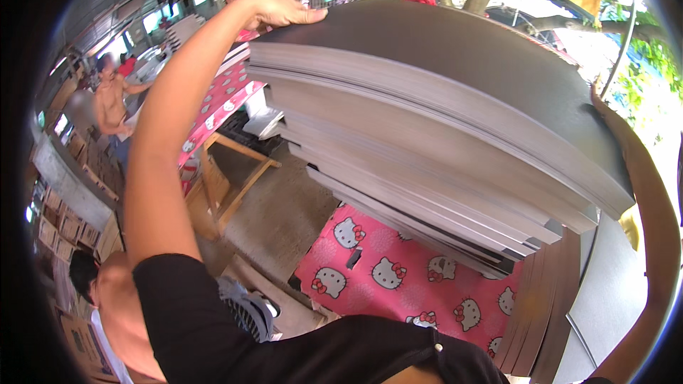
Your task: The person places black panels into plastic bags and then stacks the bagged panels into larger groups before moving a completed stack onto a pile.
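A thick stack of large grey board sheets (441, 99) is tilted up close in front of me and fills the middle of the view. My left hand (288, 11) lies over its far upper-left corner, fingers pressed on the top sheet. My right arm runs up the right side, and my right hand (603, 108) clasps the stack's right edge, its fingers mostly hidden behind the sheets. Below the stack is a table covered by a pink cloth with cartoon cat faces (384, 270).
A second pile of brown sheets (541, 313) leans at the lower right. A wooden trestle table (235, 185) with a similar pink cloth stands to the left. A shirtless person (110, 103) stands far left, and another person's head (85, 277) is at the lower left beside cardboard boxes (64, 227).
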`<state>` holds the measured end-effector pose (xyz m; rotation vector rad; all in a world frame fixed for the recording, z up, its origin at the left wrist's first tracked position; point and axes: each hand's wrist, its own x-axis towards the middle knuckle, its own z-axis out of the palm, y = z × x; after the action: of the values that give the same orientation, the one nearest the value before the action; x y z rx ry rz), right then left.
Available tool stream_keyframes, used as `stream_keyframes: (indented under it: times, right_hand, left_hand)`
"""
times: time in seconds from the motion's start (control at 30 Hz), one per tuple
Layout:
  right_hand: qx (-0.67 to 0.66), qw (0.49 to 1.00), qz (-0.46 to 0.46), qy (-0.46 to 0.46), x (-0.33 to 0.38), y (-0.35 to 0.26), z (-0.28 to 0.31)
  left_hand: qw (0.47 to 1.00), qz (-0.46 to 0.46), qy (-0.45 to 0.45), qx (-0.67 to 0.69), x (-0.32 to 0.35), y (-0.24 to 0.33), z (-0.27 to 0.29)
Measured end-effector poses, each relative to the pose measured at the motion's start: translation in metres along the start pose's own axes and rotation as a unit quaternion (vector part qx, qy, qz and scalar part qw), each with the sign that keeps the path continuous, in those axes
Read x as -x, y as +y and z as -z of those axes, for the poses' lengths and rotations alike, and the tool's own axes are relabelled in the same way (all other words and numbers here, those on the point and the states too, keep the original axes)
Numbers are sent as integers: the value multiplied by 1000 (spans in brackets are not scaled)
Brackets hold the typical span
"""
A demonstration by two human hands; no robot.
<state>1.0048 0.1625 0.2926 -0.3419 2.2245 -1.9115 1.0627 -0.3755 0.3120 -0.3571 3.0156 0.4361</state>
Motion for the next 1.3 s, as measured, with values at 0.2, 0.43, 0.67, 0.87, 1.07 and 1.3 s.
stream_keyframes:
  times: [0.2, 0.43, 0.67, 0.87, 1.07, 1.3]
  right_hand:
    - [-21, 997, -75, 3, -9, 31, 12]
    - [47, 994, 11, 102, 16, 32, -29]
    - [61, 997, 24, 46, 2, 52, 23]
    - [93, 990, 12, 106, -6, 62, 28]
    - [106, 989, 28, 99, -11, 63, 36]
    - [133, 983, 28, 121, -16, 69, 47]
  left_hand:
    - [880, -29, 346, 324, 64, -43, -64]
    - [634, 30, 649, 419, 40, -1, -121]
    - [701, 40, 703, 113, 16, 13, -126]
    - [541, 11, 719, 437, 30, 9, -166]
    - [233, 216, 424, 848, 3, -50, -382]
    - [280, 155, 228, 920, -43, -2, -519]
